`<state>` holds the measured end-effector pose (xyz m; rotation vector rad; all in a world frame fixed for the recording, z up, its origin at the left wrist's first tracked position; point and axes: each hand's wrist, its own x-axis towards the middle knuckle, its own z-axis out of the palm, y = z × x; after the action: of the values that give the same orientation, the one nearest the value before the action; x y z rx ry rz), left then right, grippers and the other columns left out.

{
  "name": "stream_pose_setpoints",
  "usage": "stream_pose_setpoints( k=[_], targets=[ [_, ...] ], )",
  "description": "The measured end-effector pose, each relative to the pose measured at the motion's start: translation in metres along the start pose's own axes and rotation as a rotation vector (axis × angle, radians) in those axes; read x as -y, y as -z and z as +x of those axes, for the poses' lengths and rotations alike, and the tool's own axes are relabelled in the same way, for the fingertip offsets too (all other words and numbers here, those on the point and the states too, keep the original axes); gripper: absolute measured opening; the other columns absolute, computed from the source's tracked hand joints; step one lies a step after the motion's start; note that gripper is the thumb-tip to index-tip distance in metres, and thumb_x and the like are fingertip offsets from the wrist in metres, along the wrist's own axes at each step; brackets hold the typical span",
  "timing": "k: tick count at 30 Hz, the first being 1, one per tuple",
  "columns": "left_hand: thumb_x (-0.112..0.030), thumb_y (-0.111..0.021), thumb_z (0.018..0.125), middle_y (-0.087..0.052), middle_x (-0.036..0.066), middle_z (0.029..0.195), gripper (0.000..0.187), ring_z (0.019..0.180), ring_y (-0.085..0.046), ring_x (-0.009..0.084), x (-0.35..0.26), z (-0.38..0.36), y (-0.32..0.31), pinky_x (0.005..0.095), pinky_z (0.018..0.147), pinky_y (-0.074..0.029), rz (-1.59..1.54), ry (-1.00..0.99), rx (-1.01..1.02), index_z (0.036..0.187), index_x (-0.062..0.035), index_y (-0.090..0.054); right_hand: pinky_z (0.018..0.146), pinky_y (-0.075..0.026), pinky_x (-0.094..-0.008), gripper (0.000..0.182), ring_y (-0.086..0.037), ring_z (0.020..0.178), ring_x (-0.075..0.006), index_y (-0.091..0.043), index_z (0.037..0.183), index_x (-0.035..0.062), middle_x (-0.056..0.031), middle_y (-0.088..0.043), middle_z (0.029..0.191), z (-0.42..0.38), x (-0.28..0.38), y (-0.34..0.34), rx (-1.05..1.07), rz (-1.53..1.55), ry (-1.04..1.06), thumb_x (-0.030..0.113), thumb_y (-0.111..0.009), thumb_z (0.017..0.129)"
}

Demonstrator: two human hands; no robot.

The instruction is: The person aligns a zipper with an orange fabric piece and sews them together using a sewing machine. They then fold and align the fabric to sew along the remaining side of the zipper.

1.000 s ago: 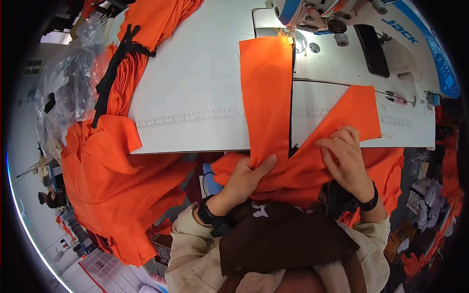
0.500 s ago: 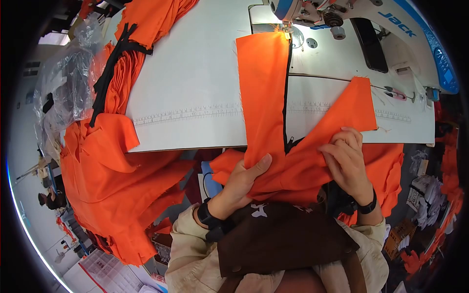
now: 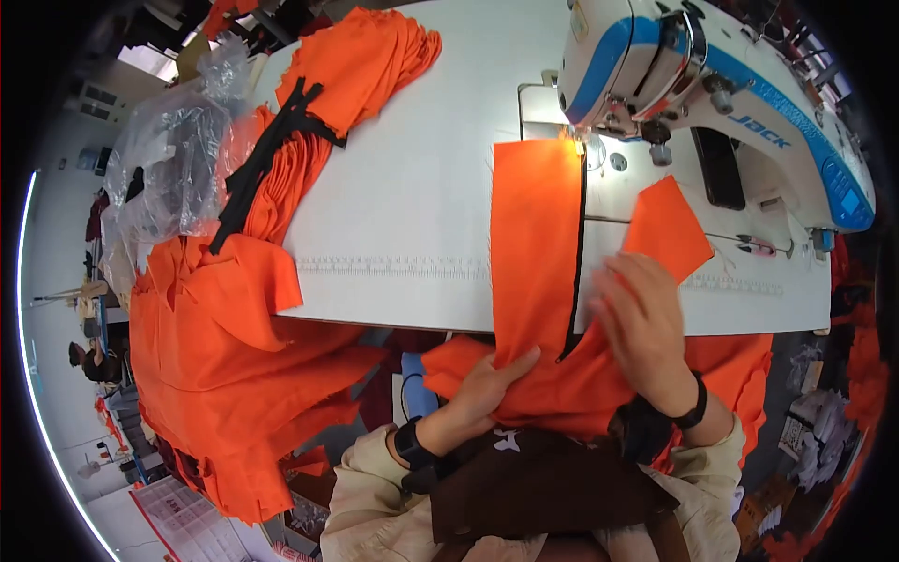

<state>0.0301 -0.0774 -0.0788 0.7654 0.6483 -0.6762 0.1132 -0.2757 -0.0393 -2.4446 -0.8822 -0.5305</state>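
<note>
A long orange fabric piece (image 3: 532,234) runs from under the needle of the sewing machine (image 3: 646,75) over the table's front edge. A black zipper (image 3: 579,253) lies along its right side, its lower end loose. My left hand (image 3: 487,386) grips the orange fabric below the table edge, thumb on top and the other fingers hidden beneath. To the right, my right hand (image 3: 646,323) lies over a second orange flap (image 3: 670,229), fingers stretched out and smeared by motion. That flap's squared end points up past the hand.
Stacked orange pieces (image 3: 361,70) with black zipper strips (image 3: 267,159) across them lie at the left, beside a clear plastic bag (image 3: 173,155). More orange fabric (image 3: 225,375) hangs over the left edge. A phone (image 3: 718,169) and thread snips (image 3: 757,248) lie right of the needle.
The view has tilted up, so more of the machine shows. My right hand has swept up along the right flap, whose end has shifted. My left hand keeps its hold on the fabric.
</note>
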Motion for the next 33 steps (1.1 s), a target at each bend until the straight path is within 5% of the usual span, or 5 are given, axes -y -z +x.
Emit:
stream_pose_setpoints(
  k=[12,15,19,20,33],
  targets=[
    [-0.006,-0.064,0.093,-0.065,0.003,0.082,0.022,0.066,-0.054,0.0094,-0.076,-0.023,0.034,0.0297,0.057,-0.044,0.864,-0.592,-0.254,0.111,0.0028,-0.056,0.108,-0.038,-0.0433,0.05,-0.045,0.134,-0.0309,-0.057,0.124,-0.0035,-0.0173,-0.052,0.138,0.006,-0.024,-0.019,0.33,0.073,0.057,0.02,-0.072,0.083],
    [-0.005,-0.067,0.086,-0.06,0.018,0.094,0.043,0.083,-0.062,0.0315,-0.09,-0.022,0.013,0.0381,0.072,-0.051,1.562,-1.182,-0.635,0.125,0.0024,-0.051,0.107,-0.037,-0.0441,0.06,-0.045,0.133,-0.0314,-0.051,0.132,-0.0024,-0.0171,-0.05,0.139,0.009,-0.026,-0.014,0.358,0.073,0.055,0.02,-0.073,0.081],
    [-0.025,-0.063,0.09,-0.045,0.023,0.143,0.058,0.134,-0.044,0.0348,-0.084,0.018,-0.003,0.0433,0.112,-0.035,1.855,-1.439,-0.003,0.137,0.0042,-0.044,0.105,-0.036,-0.0438,0.073,-0.045,0.133,-0.0324,-0.043,0.14,-0.0022,-0.0175,-0.049,0.142,0.009,-0.023,-0.016,0.327,0.164,-0.016,0.018,-0.075,0.077],
    [-0.032,-0.058,0.093,-0.034,0.02,0.152,0.064,0.143,-0.031,0.0316,-0.08,0.02,-0.009,0.0427,0.117,-0.026,2.024,-1.211,0.069,0.141,0.0051,-0.039,0.105,-0.035,-0.044,0.074,-0.045,0.134,-0.0329,-0.043,0.14,-0.0023,-0.0178,-0.049,0.142,0.006,-0.026,-0.015,0.341,0.178,-0.03,0.017,-0.075,0.077],
    [-0.007,-0.062,0.089,-0.064,0.018,0.113,0.023,0.107,-0.06,0.0352,-0.209,-0.049,0.071,0.04,0.089,-0.049,1.522,-1.329,-0.737,0.11,0.0009,-0.064,0.113,-0.023,-0.0485,0.065,-0.035,0.135,-0.0366,-0.048,0.139,0.0035,-0.023,-0.043,0.144,0.004,-0.023,-0.011,0.531,0.068,-0.008,0.001,-0.061,0.076]
  ],
)
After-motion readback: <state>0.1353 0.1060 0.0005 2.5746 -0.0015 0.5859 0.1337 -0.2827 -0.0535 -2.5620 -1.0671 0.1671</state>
